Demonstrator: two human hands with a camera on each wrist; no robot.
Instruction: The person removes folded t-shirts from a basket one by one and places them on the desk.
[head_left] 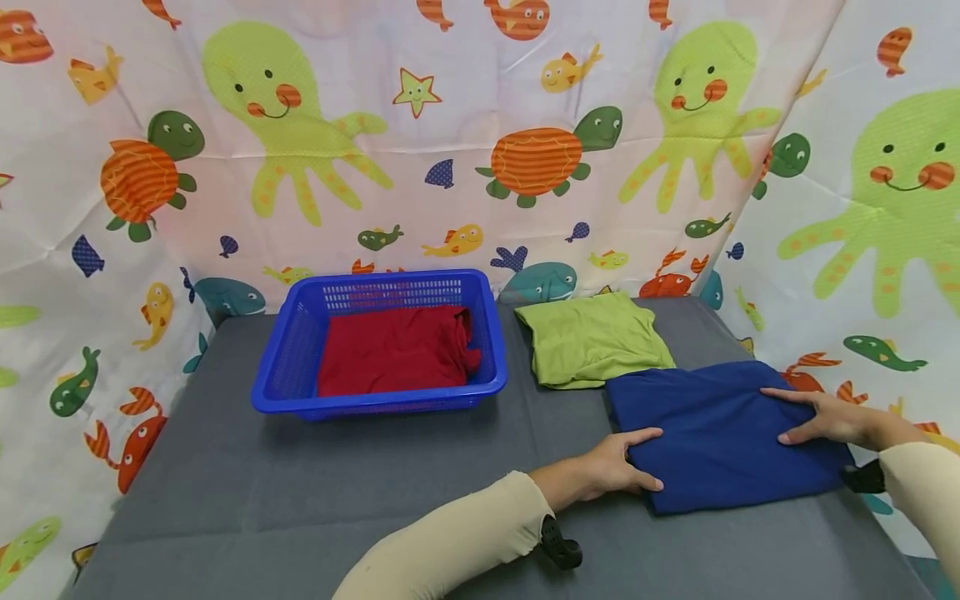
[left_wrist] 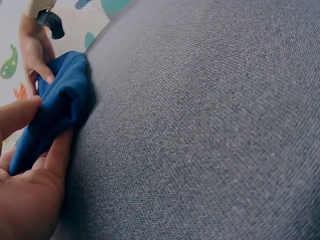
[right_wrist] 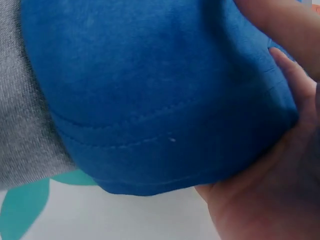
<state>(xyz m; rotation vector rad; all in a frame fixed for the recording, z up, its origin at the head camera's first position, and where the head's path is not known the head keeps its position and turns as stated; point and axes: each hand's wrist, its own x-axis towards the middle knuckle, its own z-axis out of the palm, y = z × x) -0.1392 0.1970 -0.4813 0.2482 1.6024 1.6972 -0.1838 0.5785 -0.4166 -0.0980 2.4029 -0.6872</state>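
A folded blue garment (head_left: 727, 442) lies on the right side of the grey table. My left hand (head_left: 609, 468) holds its left edge; in the left wrist view the fingers (left_wrist: 59, 152) are tucked under the fold with the thumb above. At the opposite edge, my right hand (head_left: 832, 421) grips the cloth. The right wrist view shows the thumb (right_wrist: 287, 25) over the garment (right_wrist: 150, 90) and other fingers at its edge, partly hidden beneath. Double stitching runs along the hem there.
Behind the blue garment lies a folded lime-green cloth (head_left: 596, 342), which it meets at one corner. A blue plastic basket (head_left: 381, 406) with a folded red cloth (head_left: 390, 350) stands left of it. A curtain (head_left: 450, 75) printed with sea animals hangs around the grey table (head_left: 337, 483).
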